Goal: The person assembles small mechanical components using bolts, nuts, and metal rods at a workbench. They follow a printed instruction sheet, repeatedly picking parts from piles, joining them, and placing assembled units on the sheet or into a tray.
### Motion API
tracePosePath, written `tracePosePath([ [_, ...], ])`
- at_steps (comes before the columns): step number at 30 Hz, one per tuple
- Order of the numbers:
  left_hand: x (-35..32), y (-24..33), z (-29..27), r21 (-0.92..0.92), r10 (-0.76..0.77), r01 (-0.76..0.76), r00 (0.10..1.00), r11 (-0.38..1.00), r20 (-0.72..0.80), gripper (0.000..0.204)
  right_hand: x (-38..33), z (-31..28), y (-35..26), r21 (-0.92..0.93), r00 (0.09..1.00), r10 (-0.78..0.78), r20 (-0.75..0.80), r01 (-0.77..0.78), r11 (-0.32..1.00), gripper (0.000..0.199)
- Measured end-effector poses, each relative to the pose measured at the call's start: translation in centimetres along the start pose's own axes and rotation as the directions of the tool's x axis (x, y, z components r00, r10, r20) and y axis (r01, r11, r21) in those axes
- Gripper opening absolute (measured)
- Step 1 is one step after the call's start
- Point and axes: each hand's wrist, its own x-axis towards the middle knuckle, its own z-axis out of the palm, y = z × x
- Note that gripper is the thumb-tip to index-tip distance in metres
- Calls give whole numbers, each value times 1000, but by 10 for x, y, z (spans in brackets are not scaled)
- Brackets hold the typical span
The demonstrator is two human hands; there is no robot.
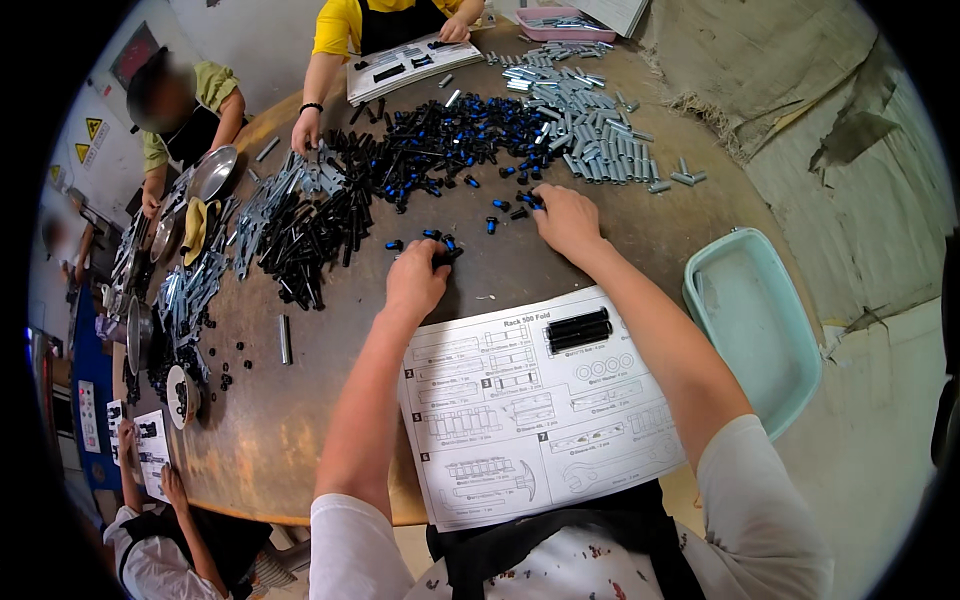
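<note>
My left hand curls over a few short black bolts with blue thread patches on the table. To its right, my right hand closes its fingertips on similar bolts; how many are in the fingers is partly hidden. Between the hands lie a few loose blue-patched bolts. Just beyond spreads a large heap of the same bolts. A printed parts sheet rests under my forearms at the table edge, with several long black bolts lying side by side on one of its drawings.
Silver sleeves are piled at the far right, long black bolts and flat metal pieces at the left. A pale green bin stands right of the table. Co-workers reach in across the table and at the left.
</note>
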Motion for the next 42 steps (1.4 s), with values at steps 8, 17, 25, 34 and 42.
tracePosePath([
  [8,6,10,2,106,-51,51,999,993,-4,31,14,21,-10,-36,1000,13,-10,-13,999,17],
  [17,-3,37,-16,-364,-194,209,978,908,79,24,17,12,-13,88,988,34,149,-47,995,22],
  [25,-107,158,8,-680,30,191,954,708,299,19,-84,-90,-5,459,987,-128,102,67,886,23],
  [34,-170,233,53,-661,265,65,884,748,386,20,-254,-201,44,304,953,4,302,-100,947,20],
  [42,-181,239,58,-611,184,70,921,789,344,19,-273,-191,36,169,901,-162,402,101,980,16],
])
